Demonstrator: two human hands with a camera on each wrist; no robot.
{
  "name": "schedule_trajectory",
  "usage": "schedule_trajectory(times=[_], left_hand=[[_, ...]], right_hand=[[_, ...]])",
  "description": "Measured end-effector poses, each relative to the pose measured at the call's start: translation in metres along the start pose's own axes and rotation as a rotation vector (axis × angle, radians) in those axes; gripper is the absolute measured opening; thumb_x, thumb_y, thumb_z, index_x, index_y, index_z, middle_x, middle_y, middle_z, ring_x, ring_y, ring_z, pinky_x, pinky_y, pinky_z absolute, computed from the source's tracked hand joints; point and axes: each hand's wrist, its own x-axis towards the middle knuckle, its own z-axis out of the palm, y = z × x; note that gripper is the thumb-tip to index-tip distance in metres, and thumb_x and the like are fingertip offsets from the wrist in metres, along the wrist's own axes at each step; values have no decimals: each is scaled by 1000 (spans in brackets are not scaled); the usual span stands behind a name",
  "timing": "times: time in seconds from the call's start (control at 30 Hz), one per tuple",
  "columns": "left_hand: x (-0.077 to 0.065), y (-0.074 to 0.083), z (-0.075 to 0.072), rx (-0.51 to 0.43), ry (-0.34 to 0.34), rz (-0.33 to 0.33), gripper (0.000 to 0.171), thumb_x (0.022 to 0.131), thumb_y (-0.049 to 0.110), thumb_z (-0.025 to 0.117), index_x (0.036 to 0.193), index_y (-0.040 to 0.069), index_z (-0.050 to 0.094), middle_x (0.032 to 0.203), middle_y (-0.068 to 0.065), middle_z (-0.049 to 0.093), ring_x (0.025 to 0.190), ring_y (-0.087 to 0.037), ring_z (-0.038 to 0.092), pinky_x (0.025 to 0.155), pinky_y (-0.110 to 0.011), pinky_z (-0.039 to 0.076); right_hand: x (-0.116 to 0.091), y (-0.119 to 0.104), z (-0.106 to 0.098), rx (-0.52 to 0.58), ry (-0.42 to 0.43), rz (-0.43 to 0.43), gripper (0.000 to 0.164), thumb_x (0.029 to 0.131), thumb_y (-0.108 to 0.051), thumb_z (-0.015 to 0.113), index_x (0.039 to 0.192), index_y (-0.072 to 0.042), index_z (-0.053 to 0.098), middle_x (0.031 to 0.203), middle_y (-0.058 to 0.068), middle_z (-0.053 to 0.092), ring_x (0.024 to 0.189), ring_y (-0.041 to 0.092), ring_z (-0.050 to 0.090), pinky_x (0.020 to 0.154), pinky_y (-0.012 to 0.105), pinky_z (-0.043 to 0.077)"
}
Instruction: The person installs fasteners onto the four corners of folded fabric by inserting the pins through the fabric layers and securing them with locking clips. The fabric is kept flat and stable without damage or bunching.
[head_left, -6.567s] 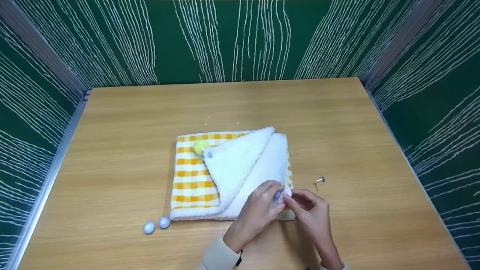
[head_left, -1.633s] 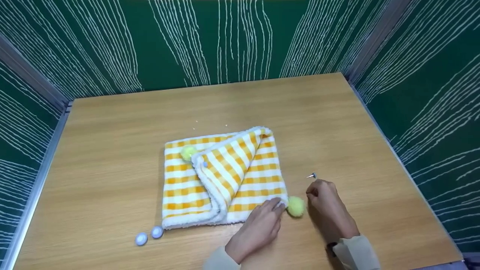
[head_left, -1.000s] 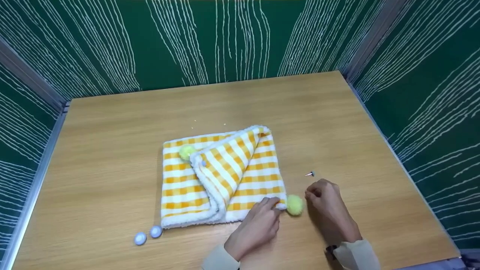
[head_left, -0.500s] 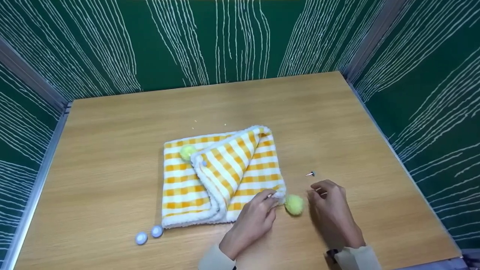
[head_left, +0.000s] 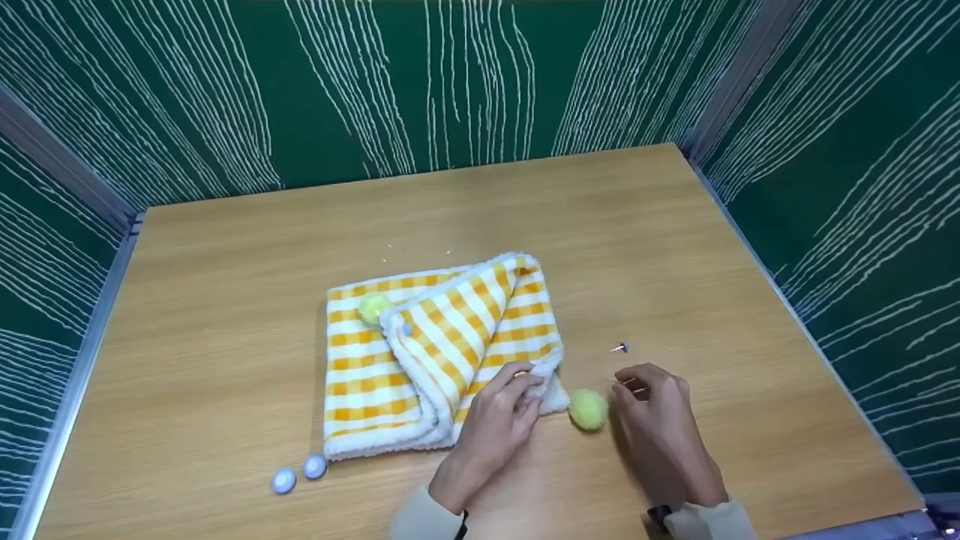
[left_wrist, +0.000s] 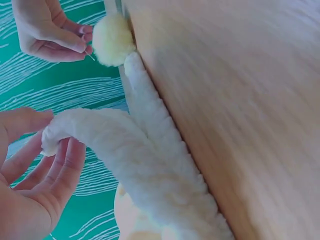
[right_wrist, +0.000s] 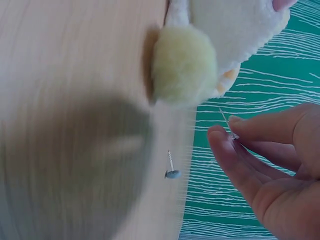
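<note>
A yellow-and-white checked blanket (head_left: 521, 322) with a white fleecy underside lies folded on the table. My left hand (head_left: 495, 412) pinches its near right edge between thumb and fingers and lifts it, so the fleece (left_wrist: 125, 142) curls up in the left wrist view. A fluffy yellow-green pompom (head_left: 589, 409) sits at the blanket's lower right corner, between the hands. My right hand (head_left: 660, 409) is just right of the pompom, thumb and fingertips pinching a thin metal pin (right_wrist: 225, 119), its point sticking out; the fingers partly cover its head.
Beyond the right hand, a second pin (head_left: 620, 347) with a blue-grey head lies on the table (head_left: 225, 337). Two round pale blue caps (head_left: 283, 481) rest by the blanket's lower left corner. Another pompom (head_left: 375, 307) and a small blue dot (head_left: 407, 329) are on the blanket's left.
Earlier, both hands worked at the fleecy corner, and two pins lay on the table. Since then the checked side has turned up, one pin has been picked up, and my left hand has lifted the near edge.
</note>
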Motion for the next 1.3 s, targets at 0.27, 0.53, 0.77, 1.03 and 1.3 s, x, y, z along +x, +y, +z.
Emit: schedule_trajectory(times=[0.27,0.53,0.77,1.03,1.3], left_hand=[[3,3,-11,-27,64,-20,22,84,-1,65,105,3,70,115,-6,61,94,-10,61,73,-18,51],[3,3,-15,-95,105,-46,23,83,-6,64,105,-1,70,117,-11,61,87,-12,63,62,-14,51],[13,5,-31,-96,111,-42,24,84,-7,63,106,-1,70,116,-10,62,85,-14,63,62,-14,50],[17,7,-37,-88,104,-24,24,85,-8,61,106,-1,70,115,-9,62,89,-13,63,63,-11,49],[19,7,-38,-102,88,-30,24,85,-7,61,106,0,70,115,-7,63,90,-12,63,66,-11,49]], right_hand=[[-1,-13,4,34,32,-38,13,79,5,71,91,3,69,88,13,69,79,23,67,70,34,56],[-4,-31,7,84,30,-54,12,79,3,72,90,-2,70,87,7,69,79,18,67,68,28,56],[1,-50,22,230,108,-216,14,75,4,75,84,-6,72,81,3,70,71,14,68,61,23,55],[5,-69,36,306,130,-330,12,75,3,76,84,-4,72,80,1,71,70,13,68,59,21,55],[8,-82,45,309,113,-314,11,75,2,76,84,-5,73,81,-2,71,72,10,67,61,21,55]])
